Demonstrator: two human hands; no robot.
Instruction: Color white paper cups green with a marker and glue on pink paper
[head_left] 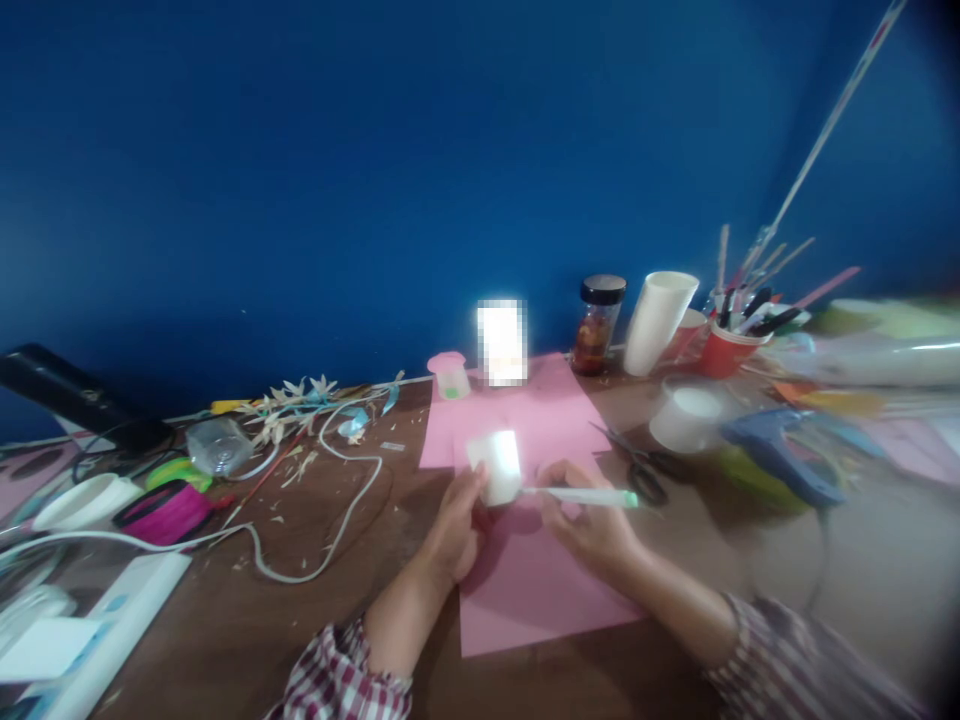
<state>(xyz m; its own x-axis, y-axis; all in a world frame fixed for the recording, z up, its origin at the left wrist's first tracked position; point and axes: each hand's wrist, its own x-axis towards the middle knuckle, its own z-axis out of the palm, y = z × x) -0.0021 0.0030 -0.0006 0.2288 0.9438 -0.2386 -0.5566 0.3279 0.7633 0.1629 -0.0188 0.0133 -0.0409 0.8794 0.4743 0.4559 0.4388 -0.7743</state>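
Note:
My left hand (466,515) is closed on a small white cup-like piece (501,466), thumb along its near left side; whether it is a paper cup cannot be told. In my right hand (596,535) lies a white pen (600,496) with a light green end, pinched between the fingers. Its other end points left and reaches close to the white piece, though I cannot make out whether they touch. Beneath both hands are pink paper sheets (540,605). Dark-handled scissors (646,478) rest just right of the sheets.
At the back stand a pink-topped small cup (451,378), a black-lidded jar (598,325), a white paper cup (658,325) and a red cup (731,350) of pens and sticks. A blue glue gun (787,450) lies right. A white cable (352,520) winds across the left.

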